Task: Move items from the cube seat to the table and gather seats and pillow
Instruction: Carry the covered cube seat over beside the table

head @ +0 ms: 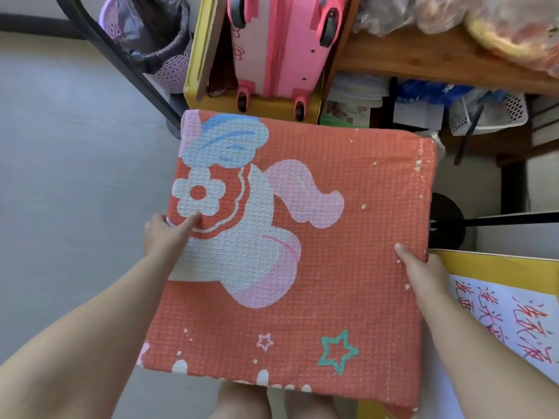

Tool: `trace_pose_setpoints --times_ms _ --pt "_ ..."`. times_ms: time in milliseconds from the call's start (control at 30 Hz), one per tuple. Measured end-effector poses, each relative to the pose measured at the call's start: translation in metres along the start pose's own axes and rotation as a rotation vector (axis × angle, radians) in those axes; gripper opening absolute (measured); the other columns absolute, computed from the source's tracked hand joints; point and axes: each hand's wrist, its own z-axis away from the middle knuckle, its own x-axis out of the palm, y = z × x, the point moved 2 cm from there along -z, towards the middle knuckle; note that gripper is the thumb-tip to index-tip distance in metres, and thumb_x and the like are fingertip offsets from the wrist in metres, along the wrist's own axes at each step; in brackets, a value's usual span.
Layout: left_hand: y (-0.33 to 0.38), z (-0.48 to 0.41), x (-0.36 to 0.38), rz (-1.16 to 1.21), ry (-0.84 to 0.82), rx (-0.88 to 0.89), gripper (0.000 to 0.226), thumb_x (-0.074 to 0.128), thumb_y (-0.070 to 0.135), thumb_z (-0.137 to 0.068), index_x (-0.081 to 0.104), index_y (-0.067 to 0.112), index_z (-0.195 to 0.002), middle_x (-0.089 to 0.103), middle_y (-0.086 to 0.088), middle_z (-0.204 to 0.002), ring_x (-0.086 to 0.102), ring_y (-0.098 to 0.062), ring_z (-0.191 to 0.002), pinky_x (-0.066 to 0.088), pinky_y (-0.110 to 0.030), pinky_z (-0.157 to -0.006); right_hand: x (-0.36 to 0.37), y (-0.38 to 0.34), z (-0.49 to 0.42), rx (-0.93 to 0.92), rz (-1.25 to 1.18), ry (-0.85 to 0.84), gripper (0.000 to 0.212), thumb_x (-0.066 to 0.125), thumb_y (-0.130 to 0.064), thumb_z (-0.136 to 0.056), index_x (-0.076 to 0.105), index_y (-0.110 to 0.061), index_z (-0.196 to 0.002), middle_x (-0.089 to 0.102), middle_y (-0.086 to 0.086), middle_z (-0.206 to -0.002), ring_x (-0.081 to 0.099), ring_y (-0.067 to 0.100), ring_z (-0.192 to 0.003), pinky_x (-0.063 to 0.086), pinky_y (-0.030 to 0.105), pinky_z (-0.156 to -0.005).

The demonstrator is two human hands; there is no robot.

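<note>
Both hands on the orange cushion [332,237] here, held up flat over the floor in front of the person. The left hand [165,234] grips its left edge, thumb on top. The right hand [423,273] clamps the right edge, its other fingers tucked underneath, out of sight. Just beyond stands a pink suitcase [281,46], with a purple bin [169,71] to its left.

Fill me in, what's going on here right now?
A person holds a square orange waffle-textured pillow with a cartoon print flat in front of them. The left hand grips its left edge, thumb on top; the right hand grips its right edge. Beyond it, a pink wheeled suitcase stands in a yellow box beside a wooden table.
</note>
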Motion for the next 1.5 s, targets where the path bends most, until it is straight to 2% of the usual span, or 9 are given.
trace_pose_setpoints --times_ms 167,333,500,767,1000,1133,1300,1400,1500 --pt "-0.003 -0.008 -0.002 0.024 -0.046 -0.064 0.068 0.075 0.056 -0.066 0.057 0.005 -0.108 0.061 -0.013 -0.112 0.058 -0.033 -0.106 0.048 -0.043 -0.090 -0.001 -0.001 0.003 0.032 -0.026 -0.004 0.052 0.070 -0.047 -0.076 0.065 -0.004 -0.103 0.069 0.016 -0.094 0.064 0.030 -0.067 0.042 0.024 -0.050" --pt "-0.008 -0.011 -0.004 0.143 -0.095 -0.081 0.056 0.080 0.054 -0.059 0.062 0.007 -0.084 0.061 -0.006 -0.083 0.058 -0.027 -0.084 0.041 -0.032 -0.067 -0.003 -0.003 0.009 0.044 -0.019 0.005 0.046 0.073 -0.046 -0.073 0.068 -0.003 -0.090 0.065 0.007 -0.072 0.061 0.028 -0.058 0.052 0.034 -0.060" --pt "-0.007 0.003 -0.015 0.164 -0.109 -0.067 0.044 0.080 0.050 -0.063 0.060 0.011 -0.068 0.059 -0.003 -0.071 0.056 -0.025 -0.075 0.040 -0.032 -0.067 -0.019 -0.015 0.019 0.024 -0.024 0.035 0.048 0.073 -0.045 -0.073 0.069 -0.002 -0.094 0.069 0.014 -0.089 0.055 0.023 -0.054 0.039 0.024 -0.046" --pt "-0.010 0.027 -0.080 0.187 -0.044 -0.088 0.049 0.079 0.054 -0.063 0.055 0.011 -0.065 0.054 -0.003 -0.065 0.057 -0.029 -0.079 0.042 -0.036 -0.072 -0.038 -0.064 0.067 -0.048 0.013 0.017 0.046 0.074 -0.046 -0.071 0.069 -0.004 -0.088 0.070 0.014 -0.088 0.055 0.025 -0.053 0.044 0.027 -0.052" --pt "-0.037 0.054 -0.165 0.218 0.037 -0.100 0.053 0.075 0.054 -0.069 0.048 0.009 -0.076 0.054 -0.010 -0.090 0.057 -0.035 -0.103 0.044 -0.041 -0.088 -0.029 -0.098 0.130 -0.158 0.047 -0.015 0.055 0.074 -0.051 -0.068 0.069 -0.003 -0.093 0.070 0.017 -0.094 0.058 0.028 -0.063 0.047 0.031 -0.064" --pt "-0.058 0.069 -0.207 0.248 0.070 -0.124 0.052 0.074 0.055 -0.070 0.045 0.012 -0.069 0.055 -0.007 -0.078 0.053 -0.032 -0.091 0.041 -0.038 -0.079 -0.020 -0.117 0.163 -0.208 0.050 -0.084 0.052 0.073 -0.050 -0.071 0.067 -0.005 -0.097 0.069 0.012 -0.093 0.064 0.029 -0.076 0.050 0.033 -0.069" --pt "-0.105 0.088 -0.262 0.346 0.157 -0.229 0.088 0.077 0.062 -0.058 0.061 -0.008 -0.109 0.067 -0.024 -0.112 0.061 -0.040 -0.106 0.047 -0.045 -0.090 0.004 -0.156 0.214 -0.362 0.135 -0.121 0.046 0.074 -0.050 -0.068 0.070 -0.006 -0.083 0.070 0.015 -0.087 0.063 0.029 -0.068 0.049 0.029 -0.063" --pt "-0.133 0.102 -0.284 0.386 0.188 -0.293 0.077 0.077 0.061 -0.059 0.065 -0.003 -0.099 0.069 -0.020 -0.105 0.063 -0.037 -0.101 0.048 -0.040 -0.085 0.022 -0.178 0.243 -0.470 0.184 -0.141 0.044 0.074 -0.054 -0.064 0.070 -0.010 -0.071 0.072 0.017 -0.089 0.065 0.031 -0.075 0.055 0.036 -0.078" --pt "-0.171 0.122 -0.303 0.447 0.250 -0.365 0.066 0.078 0.060 -0.058 0.064 0.000 -0.082 0.070 -0.020 -0.102 0.064 -0.037 -0.096 0.048 -0.039 -0.080 0.049 -0.187 0.266 -0.561 0.268 -0.167 0.066 0.072 -0.063 -0.054 0.072 -0.006 -0.089 0.071 0.019 -0.096 0.068 0.034 -0.088 0.055 0.043 -0.085"
